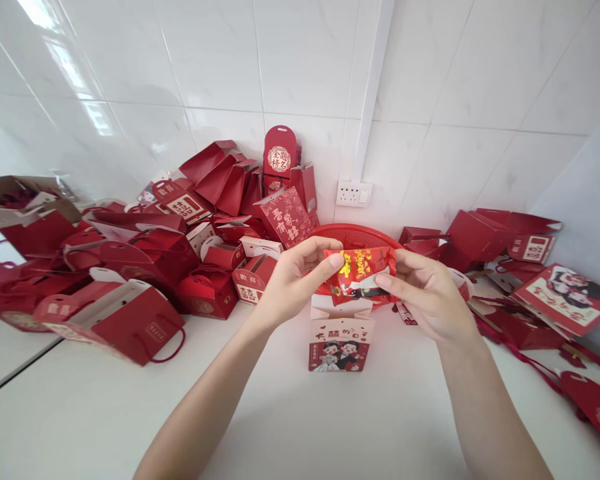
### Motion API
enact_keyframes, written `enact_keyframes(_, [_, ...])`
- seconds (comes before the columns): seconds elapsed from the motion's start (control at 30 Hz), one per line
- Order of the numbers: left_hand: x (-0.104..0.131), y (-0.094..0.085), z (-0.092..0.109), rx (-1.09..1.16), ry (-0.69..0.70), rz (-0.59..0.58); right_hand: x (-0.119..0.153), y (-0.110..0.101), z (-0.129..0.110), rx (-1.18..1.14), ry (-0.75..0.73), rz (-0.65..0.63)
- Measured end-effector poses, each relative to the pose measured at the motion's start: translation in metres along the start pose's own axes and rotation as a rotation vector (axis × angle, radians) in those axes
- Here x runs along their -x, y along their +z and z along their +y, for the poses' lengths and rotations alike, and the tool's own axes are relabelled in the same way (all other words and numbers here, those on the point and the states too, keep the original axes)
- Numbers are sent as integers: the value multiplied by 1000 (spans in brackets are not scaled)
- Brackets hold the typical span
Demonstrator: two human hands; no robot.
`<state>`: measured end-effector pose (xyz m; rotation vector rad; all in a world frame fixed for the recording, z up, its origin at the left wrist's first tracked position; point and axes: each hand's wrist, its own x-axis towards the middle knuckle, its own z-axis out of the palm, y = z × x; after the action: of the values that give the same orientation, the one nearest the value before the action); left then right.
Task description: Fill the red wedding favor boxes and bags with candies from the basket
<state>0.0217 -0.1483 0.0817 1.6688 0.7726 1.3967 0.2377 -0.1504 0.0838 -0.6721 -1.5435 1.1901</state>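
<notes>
Between my two hands is a small red snack packet with yellow lettering, held up in the air. My left hand pinches its left end between thumb and fingers. On the other end, my right hand grips with the thumb across the front. Just below and behind the packet stands an upright red and white paper gift box, printed with a cartoon bride and groom. Its top flaps are up, partly covered by the packet. A red plastic basket sits behind, its contents mostly hidden by my hands.
Many red gift boxes and red paper bags crowd the left side of the white table. More boxes and ribbons lie to the right. A tiled wall with a power socket closes off the back.
</notes>
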Motion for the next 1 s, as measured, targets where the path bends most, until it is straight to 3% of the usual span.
enact_keyframes(0.2, [0,-3,5,1,-120,-187,0,3,4,16,-69,100])
enact_keyframes(0.57, [0,-8,1,-73,-33,-160,1,-3,0,69,30,-1])
enact_keyframes(0.77, [-1,-8,0,-128,192,-117,3,-8,-3,45,86,-161])
enact_keyframes(0.87, [-2,-8,-4,-109,295,-89,3,-7,-2,72,42,-103])
enact_keyframes(1.0, [-3,-7,-8,-36,276,-62,3,-4,-1,25,-50,-16])
